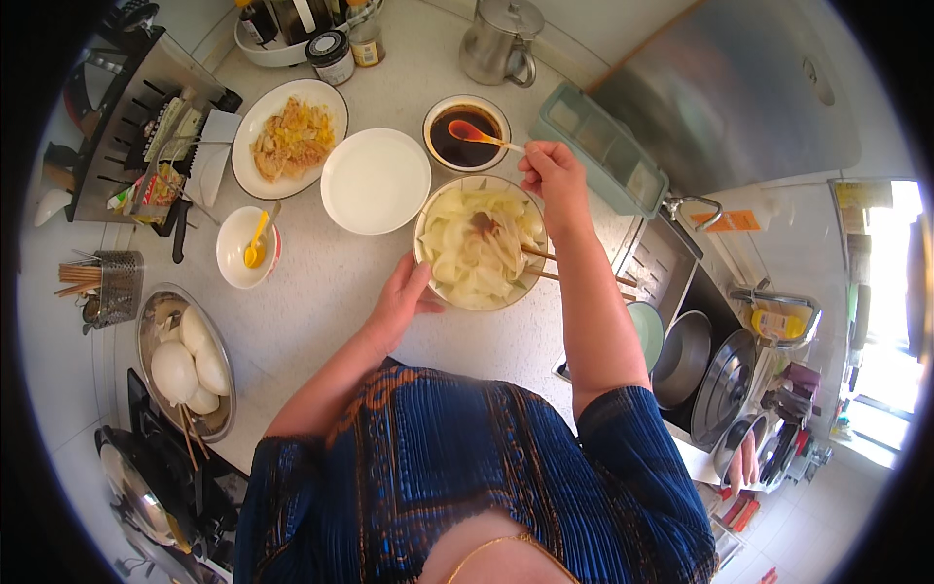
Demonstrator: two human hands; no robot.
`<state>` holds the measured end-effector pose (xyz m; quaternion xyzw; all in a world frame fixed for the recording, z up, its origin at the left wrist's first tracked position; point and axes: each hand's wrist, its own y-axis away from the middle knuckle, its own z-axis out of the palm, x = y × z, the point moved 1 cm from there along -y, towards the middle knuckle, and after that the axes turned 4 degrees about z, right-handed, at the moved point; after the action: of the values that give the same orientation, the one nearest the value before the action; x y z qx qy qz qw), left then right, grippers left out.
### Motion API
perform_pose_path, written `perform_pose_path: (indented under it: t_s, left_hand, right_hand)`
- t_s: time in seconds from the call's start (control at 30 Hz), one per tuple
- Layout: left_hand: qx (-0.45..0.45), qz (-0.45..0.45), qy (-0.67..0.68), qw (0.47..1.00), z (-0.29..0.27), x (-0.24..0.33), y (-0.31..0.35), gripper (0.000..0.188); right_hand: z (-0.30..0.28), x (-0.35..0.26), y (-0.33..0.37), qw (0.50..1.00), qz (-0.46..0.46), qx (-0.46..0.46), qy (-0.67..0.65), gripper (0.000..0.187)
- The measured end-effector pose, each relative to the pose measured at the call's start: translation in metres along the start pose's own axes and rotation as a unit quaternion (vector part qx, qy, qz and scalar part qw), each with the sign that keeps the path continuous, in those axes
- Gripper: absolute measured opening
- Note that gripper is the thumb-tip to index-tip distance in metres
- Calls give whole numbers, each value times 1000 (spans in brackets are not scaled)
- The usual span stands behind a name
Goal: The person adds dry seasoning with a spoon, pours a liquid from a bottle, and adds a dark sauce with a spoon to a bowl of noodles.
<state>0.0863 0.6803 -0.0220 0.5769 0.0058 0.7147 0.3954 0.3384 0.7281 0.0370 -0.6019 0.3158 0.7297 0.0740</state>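
My right hand (555,180) pinches the pale handle of a spoon (477,132). The spoon's orange-red head is over a bowl of dark brown sauce (467,151); whether it touches the sauce I cannot tell. Nearer to me stands a bowl (416,243) full of pale green-white vegetable slices (477,258), with a dark brown patch of sauce on top. A pair of chopsticks (538,273) leans in it and passes beneath my right forearm. Against that bowl's lower left side my left hand (401,297) is curved, holding it.
Left of the bowls are a white plate (375,180), a plate of yellow cooked food (292,141) and a small bowl with a yellow spoon (251,248). A metal basin (180,360) holds several white rounded pieces. A steel pitcher (499,44) and green container (603,146) stand behind; the sink (671,268) is right.
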Motion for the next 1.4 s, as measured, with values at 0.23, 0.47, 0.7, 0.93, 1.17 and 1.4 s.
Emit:
perform_pose_path:
  t_s: [0.23,0.47,0.7,0.93,1.17,1.4]
  left_hand:
    - [-4,2,-4,1000,0,1,2,55]
    - [1,2,-6,1000,1,2,2,52]
    - [-3,5,-4,1000,1,2,2,51]
    - [-3,-1,2,1000,-2,-3,0,52]
    - [-4,-1,2,1000,0,2,1,51]
    - [-4,-2,7,1000,-1,-1,1,49]
  right_hand:
    - [-4,4,2,1000,0,1,-4,11]
    - [-4,4,4,1000,6,7,2,11]
    - [-16,-8,30,1000,-18,-1,-1,13]
    - [-44,-4,94,992,-100,-3,71,7]
    - [-49,25,123,937,-257,78,224,5]
    - [-46,18,125,899,-330,84,276,6]
